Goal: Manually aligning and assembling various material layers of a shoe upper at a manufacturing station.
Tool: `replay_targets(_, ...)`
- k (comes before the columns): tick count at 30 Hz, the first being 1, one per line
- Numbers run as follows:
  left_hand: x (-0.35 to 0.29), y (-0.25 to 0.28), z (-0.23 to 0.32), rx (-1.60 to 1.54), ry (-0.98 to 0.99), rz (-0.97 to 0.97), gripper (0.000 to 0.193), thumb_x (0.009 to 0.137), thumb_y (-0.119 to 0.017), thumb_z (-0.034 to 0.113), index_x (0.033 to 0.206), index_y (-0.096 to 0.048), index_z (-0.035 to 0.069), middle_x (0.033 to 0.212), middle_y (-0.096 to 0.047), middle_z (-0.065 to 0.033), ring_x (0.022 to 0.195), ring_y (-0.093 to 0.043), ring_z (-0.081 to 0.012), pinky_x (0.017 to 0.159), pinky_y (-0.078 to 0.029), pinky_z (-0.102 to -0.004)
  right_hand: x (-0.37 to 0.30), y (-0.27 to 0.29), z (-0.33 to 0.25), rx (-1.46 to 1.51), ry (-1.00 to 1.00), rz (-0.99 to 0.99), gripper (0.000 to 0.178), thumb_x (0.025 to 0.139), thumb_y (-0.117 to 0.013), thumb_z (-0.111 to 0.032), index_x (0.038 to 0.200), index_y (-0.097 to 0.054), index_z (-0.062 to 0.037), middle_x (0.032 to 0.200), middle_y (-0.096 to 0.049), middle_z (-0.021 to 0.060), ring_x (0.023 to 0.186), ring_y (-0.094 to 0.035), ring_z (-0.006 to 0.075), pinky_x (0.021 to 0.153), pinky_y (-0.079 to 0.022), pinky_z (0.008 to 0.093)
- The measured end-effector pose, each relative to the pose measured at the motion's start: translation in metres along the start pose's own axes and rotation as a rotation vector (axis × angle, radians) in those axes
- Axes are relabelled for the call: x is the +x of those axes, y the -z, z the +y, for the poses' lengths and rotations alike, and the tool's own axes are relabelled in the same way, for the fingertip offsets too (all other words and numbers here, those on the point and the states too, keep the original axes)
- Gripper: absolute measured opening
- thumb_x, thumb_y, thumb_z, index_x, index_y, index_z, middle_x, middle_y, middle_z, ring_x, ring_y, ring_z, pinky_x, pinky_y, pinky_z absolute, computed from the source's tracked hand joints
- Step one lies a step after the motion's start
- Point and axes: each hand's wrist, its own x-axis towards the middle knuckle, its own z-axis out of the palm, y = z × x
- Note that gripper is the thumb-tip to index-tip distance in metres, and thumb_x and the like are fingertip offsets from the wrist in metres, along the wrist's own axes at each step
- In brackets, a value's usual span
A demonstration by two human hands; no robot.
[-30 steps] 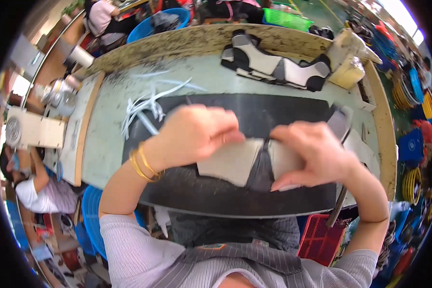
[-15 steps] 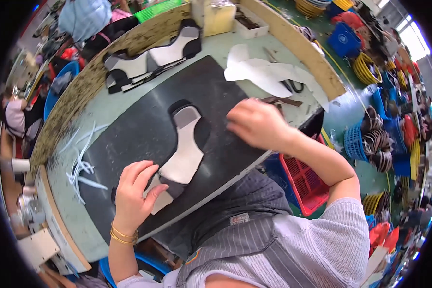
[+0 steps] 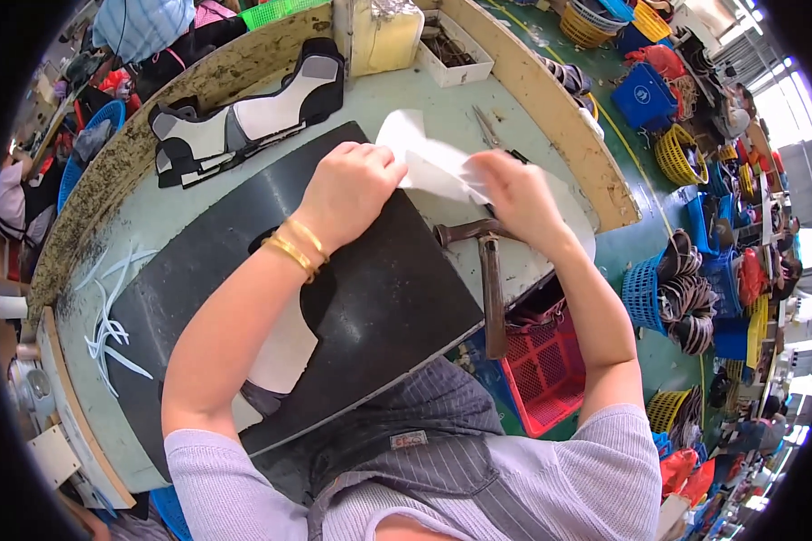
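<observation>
Both hands are at a white cut-out sheet piece (image 3: 438, 169) over the far right corner of the black mat (image 3: 383, 293). My left hand (image 3: 354, 189) has its fingers curled closed at the piece's left end. On the other end, my right hand (image 3: 521, 200) pinches it, somewhat smeared by motion. Under my left forearm, a shoe-upper piece (image 3: 284, 352) in white, grey and black lies on the mat, partly covered. A hammer (image 3: 491, 279) lies at the mat's right edge, below my right hand, its handle toward me.
Stacked shoe-upper pieces (image 3: 271, 113) lie along the back wooden rim (image 3: 99, 194). Pale blue strips (image 3: 108, 325) lie at left. Scissors (image 3: 489, 128) are beyond my right hand. A white tray (image 3: 456, 68) stands at the back; a red crate (image 3: 541, 379) sits below the table's right side.
My left hand has left the upper on the mat and moved up and right to the white sheet piece. My right hand has reached farther away and grasped it. The hammer now shows fully.
</observation>
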Motion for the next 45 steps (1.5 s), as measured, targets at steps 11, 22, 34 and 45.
replay_targets(11, -0.145, 0.075, 0.1, -0.087, 0.415, 0.173, 0.068, 0.076, -0.075, 0.029, 0.134, -0.051, 0.004, 0.141, -0.047, -0.0173, 0.13, -0.044, -0.036, 0.107, -0.037, -0.0489, -0.03, 0.02, 0.0, 1.002, -0.373, 0.306, 0.027, 0.096, -0.053, -0.012, 0.117, -0.059, 0.0046, 0.106, -0.066, 0.0081, 0.099, -0.063, 0.0161, 0.087, -0.05, 0.0284)
replay_targets(22, -0.323, 0.076, 0.131, -0.73, 1.079, 0.8, 0.052, 0.083, -0.076, 0.014, 0.128, -0.053, 0.003, 0.126, -0.055, -0.0109, 0.114, -0.057, -0.0234, 0.098, -0.047, -0.0336, -0.054, -0.074, -0.16, 1.186, -0.167, -0.502, 0.047, 0.086, -0.063, 0.004, 0.131, -0.051, -0.0027, 0.115, -0.064, 0.0101, 0.105, -0.061, 0.0158, 0.092, -0.047, 0.0292)
replay_targets(34, -0.346, 0.069, 0.116, -0.95, 1.223, 0.868, 0.029, 0.086, -0.071, 0.002, 0.114, -0.064, -0.001, 0.098, -0.066, -0.0025, 0.084, -0.062, -0.009, 0.077, -0.053, -0.0244, -0.072, -0.167, -0.213, 0.708, 0.061, -0.746, 0.036, 0.087, -0.07, -0.009, 0.121, -0.061, -0.0025, 0.103, -0.067, 0.0062, 0.095, -0.061, 0.0116, 0.085, -0.049, 0.0268)
replay_targets(45, -0.349, 0.086, 0.121, -0.753, 1.201, 0.53, 0.026, 0.084, -0.07, 0.001, 0.11, -0.066, 0.005, 0.091, -0.061, -0.0032, 0.073, -0.059, -0.0129, 0.068, -0.05, -0.0275, -0.075, -0.169, -0.203, 0.634, 0.113, -0.756, 0.032, 0.085, -0.072, -0.009, 0.116, -0.065, -0.0054, 0.105, -0.065, 0.0048, 0.097, -0.061, 0.0137, 0.087, -0.047, 0.0264)
